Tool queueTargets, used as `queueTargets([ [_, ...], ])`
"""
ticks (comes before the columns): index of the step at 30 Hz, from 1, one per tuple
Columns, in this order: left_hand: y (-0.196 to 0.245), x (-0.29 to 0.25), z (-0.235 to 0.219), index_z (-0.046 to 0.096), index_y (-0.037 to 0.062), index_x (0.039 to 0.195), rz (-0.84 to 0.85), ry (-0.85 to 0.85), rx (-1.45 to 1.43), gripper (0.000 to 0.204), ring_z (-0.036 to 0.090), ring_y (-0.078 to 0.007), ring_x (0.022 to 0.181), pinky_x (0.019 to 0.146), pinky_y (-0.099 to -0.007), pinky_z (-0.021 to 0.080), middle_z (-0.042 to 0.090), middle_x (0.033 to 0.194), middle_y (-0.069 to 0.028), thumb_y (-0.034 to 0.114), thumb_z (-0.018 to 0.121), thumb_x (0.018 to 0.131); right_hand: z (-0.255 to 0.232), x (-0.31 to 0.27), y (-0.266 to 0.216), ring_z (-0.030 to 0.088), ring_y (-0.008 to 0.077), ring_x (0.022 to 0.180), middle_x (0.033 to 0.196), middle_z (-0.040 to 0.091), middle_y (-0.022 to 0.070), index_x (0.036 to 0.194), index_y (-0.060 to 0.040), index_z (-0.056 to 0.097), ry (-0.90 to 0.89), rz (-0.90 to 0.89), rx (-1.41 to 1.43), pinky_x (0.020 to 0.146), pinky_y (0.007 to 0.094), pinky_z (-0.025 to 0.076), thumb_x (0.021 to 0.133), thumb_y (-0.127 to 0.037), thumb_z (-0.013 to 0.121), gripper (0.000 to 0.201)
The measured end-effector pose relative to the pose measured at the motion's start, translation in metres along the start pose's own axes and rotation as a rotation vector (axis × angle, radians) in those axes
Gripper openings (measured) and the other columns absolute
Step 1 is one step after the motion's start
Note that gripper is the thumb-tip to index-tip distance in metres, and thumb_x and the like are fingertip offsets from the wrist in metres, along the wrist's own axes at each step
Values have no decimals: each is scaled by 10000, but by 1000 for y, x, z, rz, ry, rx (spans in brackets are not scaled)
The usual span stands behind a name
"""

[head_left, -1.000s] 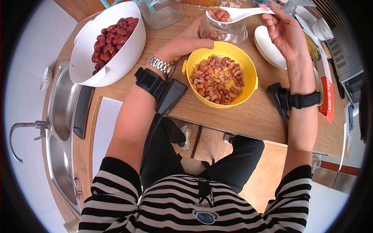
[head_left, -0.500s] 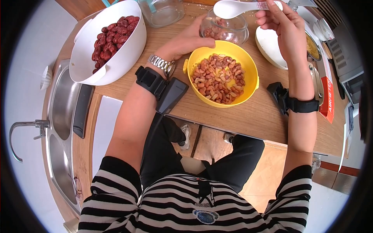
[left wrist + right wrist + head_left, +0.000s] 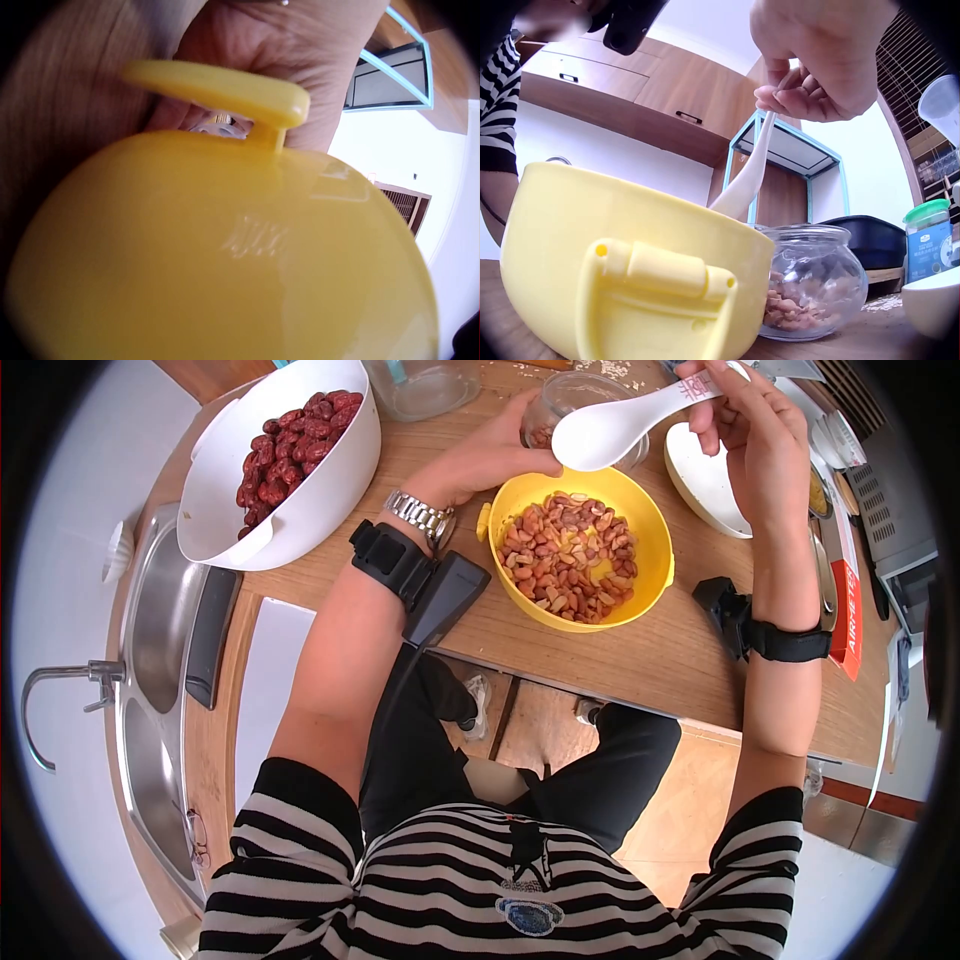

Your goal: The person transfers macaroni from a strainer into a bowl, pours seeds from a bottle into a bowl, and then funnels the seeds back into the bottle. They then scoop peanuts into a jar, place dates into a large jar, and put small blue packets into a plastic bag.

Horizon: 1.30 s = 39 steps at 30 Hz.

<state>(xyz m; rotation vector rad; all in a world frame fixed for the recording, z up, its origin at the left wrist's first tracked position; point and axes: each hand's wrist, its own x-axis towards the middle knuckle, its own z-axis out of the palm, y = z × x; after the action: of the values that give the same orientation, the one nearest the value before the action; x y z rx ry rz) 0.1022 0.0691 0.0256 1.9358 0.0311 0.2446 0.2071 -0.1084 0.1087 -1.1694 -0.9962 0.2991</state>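
My right hand (image 3: 765,460) pinches the handle of a white soup spoon (image 3: 615,432) between thumb and fingers. The spoon's bowl is bare and hangs over the gap between a round glass jar (image 3: 825,274) and a yellow bowl (image 3: 655,545). Reddish peanuts (image 3: 570,560) cover the bottom of the yellow bowl, and more lie low inside the jar. On the jar's left side, my left hand (image 3: 480,465) holds it, the thumb along its front by the yellow bowl's rim. Part of the left fingers is hidden behind the jar.
A white basin (image 3: 325,510) of red dates (image 3: 290,455) stands at the left, beside the sink (image 3: 165,630). Behind it is another glass jar (image 3: 425,390). A white bowl (image 3: 700,485) sits right of the yellow one, and a red-orange box (image 3: 846,620) lies at the right edge.
The peanuts in the spoon have gone out over the jar. My right hand has brought the bare spoon back toward the yellow bowl. The left hand has stayed at the jar.
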Motion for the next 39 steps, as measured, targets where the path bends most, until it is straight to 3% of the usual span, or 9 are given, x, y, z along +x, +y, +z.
queueTargets([
  [4,-6,4,1,173,-13,1260,42,43,-28,828,429,-231,1061,860,-292,370,412,1157,-200,203,643,614,-1,0,-3,425,65,362,481,511,46,707,10,562,54,-24,-21,331,153,301,816,-160,449,231],
  [6,-10,6,0,138,21,1279,49,-27,-74,764,391,-209,1107,901,-305,345,370,1208,-177,176,592,684,0,-1,-10,416,68,352,470,503,42,686,8,561,-16,44,5,321,156,293,814,-146,447,230],
  [10,-13,5,-2,142,21,1279,91,-39,-85,747,395,-194,1099,895,-292,352,373,1206,-159,155,578,688,-15,4,6,432,84,357,495,516,46,716,12,559,-106,133,-187,321,156,309,819,-130,436,214],
  [12,-9,4,-1,144,19,1278,52,-41,-104,734,397,-190,1094,897,-292,348,375,1202,-152,142,565,689,-12,3,5,424,31,408,550,529,24,785,8,583,-246,145,-369,339,137,307,818,-177,452,229],
  [14,-10,5,0,146,19,1277,73,-40,-109,732,398,-191,1092,896,-291,349,377,1199,-152,137,562,687,-2,-4,7,365,22,374,504,487,1,693,-18,578,-165,124,-400,342,151,248,804,-186,448,240],
  [16,-10,5,0,147,20,1277,94,-38,-114,730,398,-191,1090,894,-291,350,379,1196,-153,133,560,686,0,-5,6,365,26,364,480,477,-4,709,-16,579,-291,247,-418,346,147,263,809,-182,452,231],
  [20,-5,2,0,168,23,1269,41,-29,-119,709,403,-197,1084,887,-292,354,391,1180,-148,124,556,684,4,-7,15,473,50,383,517,540,37,750,-1,585,-378,440,-268,347,127,352,825,-187,477,228],
  [24,-6,2,-1,182,19,1261,43,-38,-122,693,406,-203,1080,880,-295,359,397,1168,-152,128,551,684,0,-5,20,593,123,536,659,598,122,840,32,567,-493,588,-63,427,156,466,811,-177,509,219],
  [39,-6,2,0,142,11,1274,-24,8,-64,734,381,-215,1109,906,-303,336,346,1222,-168,136,558,684,-30,9,30,593,121,534,675,605,119,923,90,533,-464,687,311,470,150,495,833,-138,455,258],
])
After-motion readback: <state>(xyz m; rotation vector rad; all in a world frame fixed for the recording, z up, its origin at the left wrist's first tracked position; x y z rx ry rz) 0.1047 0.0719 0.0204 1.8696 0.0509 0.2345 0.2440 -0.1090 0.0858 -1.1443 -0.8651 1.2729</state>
